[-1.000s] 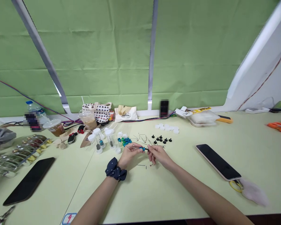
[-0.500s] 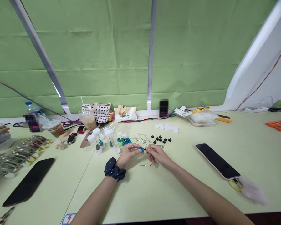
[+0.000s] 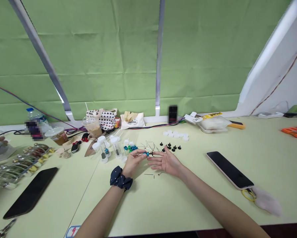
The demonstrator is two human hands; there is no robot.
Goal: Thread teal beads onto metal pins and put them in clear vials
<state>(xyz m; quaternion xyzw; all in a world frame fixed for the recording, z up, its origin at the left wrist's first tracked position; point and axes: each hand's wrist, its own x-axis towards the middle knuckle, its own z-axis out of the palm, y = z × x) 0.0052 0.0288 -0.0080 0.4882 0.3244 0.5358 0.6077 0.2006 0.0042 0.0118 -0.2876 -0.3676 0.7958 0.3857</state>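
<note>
My left hand, with a dark scrunchie on the wrist, pinches a thin metal pin that carries a blue bead and a black cap. My right hand lies beside it with the palm up and the fingers stretched out, holding nothing, its fingertips just under the pin's end. More blue and green beads, loose pins, black caps and white caps lie on the pale green table beyond and under the hands.
Small clear vials stand left of the beads. A phone lies at right, another dark phone at left. Drink cups, pouches, a water bottle and packaged items crowd the back left. Orange scissors sit far right.
My right hand has let go of the pin and opened flat, palm up. My left hand has lifted the pin slightly away from me.
</note>
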